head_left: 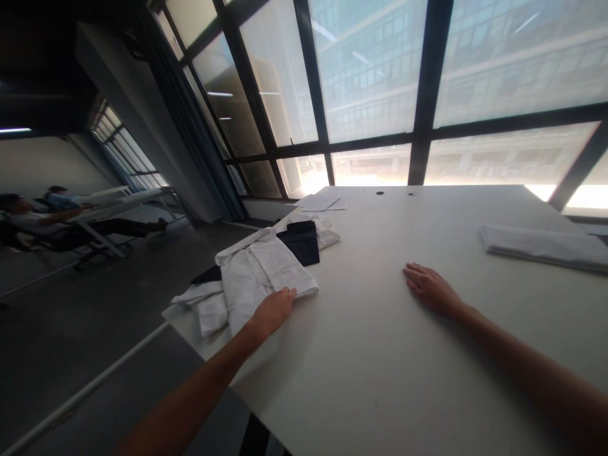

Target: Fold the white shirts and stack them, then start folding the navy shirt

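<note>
Fingers (290,294) on the white garment (244,273)!

Pinching its near right corner, apparently, with the left hand (270,313); resting the right hand (433,292) palm-down on the desk (370,367), fingers spread loosely, holding nothing. And lying right at the desk's left side, bunched, over part of a dark cloth (304,242). Risky spot! Could slide over that edge if tugged leftward, or drag the dark cloth along if snagged underneath. Hard to make out: the left thumb, and the number of layers in that pinch. Cut off at the right: a folded white stack (546,246). Too washed out to read: the papers (323,201) at the far end.
</note>
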Demonstrator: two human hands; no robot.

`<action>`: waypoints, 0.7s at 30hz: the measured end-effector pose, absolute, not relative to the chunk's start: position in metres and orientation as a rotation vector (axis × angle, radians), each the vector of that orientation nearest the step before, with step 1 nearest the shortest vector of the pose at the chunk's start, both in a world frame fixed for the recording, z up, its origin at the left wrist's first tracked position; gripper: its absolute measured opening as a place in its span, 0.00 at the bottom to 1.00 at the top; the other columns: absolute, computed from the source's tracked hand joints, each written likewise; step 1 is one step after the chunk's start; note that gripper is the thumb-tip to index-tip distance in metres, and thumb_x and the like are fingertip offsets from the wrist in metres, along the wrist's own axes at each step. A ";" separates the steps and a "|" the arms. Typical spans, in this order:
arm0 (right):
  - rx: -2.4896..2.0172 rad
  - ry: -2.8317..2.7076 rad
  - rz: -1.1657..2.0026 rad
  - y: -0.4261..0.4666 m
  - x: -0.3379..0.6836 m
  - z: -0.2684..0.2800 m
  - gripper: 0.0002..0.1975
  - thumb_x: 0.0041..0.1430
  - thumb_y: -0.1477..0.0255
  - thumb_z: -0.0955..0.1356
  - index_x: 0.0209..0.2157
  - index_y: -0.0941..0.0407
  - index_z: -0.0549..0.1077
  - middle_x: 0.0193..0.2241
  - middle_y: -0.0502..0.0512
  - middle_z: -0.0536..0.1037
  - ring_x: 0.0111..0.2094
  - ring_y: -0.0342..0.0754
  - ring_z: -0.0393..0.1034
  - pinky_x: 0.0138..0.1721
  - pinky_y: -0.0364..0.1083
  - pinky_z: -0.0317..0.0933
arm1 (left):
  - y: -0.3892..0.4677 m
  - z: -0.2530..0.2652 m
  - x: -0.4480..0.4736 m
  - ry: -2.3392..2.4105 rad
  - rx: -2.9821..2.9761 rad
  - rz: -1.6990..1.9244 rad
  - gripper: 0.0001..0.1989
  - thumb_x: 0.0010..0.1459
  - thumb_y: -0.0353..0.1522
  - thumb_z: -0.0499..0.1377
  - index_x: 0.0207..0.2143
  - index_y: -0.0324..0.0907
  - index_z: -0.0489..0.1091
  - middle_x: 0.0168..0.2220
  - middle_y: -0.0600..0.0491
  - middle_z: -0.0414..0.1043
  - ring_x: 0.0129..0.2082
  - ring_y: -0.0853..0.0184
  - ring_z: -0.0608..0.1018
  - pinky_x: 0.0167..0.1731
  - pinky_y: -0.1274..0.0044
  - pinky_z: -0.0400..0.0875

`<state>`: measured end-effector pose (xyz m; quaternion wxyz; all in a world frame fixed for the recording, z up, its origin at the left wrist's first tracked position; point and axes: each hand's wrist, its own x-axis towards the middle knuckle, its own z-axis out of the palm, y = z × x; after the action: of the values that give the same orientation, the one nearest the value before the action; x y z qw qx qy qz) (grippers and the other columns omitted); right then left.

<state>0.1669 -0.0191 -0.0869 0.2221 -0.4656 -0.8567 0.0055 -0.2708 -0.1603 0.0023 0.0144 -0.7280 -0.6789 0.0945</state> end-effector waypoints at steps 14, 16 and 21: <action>-1.281 -2.330 0.063 -0.021 0.165 -0.082 0.22 0.66 0.69 0.62 0.58 0.57 0.75 0.61 0.65 0.72 0.63 0.60 0.65 0.64 0.58 0.58 | -0.090 0.039 -0.200 -1.922 -2.493 -0.641 0.15 0.59 0.24 0.52 0.42 0.39 0.78 0.40 0.48 0.80 0.42 0.63 0.79 0.46 0.76 0.69; -1.276 -2.319 0.078 -0.019 0.165 -0.084 0.22 0.66 0.69 0.62 0.58 0.56 0.75 0.61 0.64 0.72 0.63 0.59 0.65 0.64 0.58 0.57 | -0.083 0.030 -0.173 -1.922 -2.543 -0.684 0.14 0.59 0.24 0.53 0.40 0.38 0.78 0.36 0.49 0.80 0.38 0.64 0.79 0.43 0.77 0.69; -1.243 -2.250 0.201 -0.016 0.165 -0.082 0.22 0.69 0.64 0.60 0.56 0.54 0.76 0.59 0.62 0.74 0.62 0.57 0.66 0.64 0.57 0.57 | -0.068 0.002 -0.090 -1.850 -2.687 -0.822 0.12 0.62 0.26 0.53 0.39 0.37 0.77 0.34 0.49 0.78 0.34 0.65 0.77 0.40 0.77 0.69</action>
<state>0.1651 -0.0159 -0.0816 0.2779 -0.4633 -0.8382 0.0747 -0.0902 -0.0681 0.0018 -0.1114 -0.7937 -0.5465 -0.2429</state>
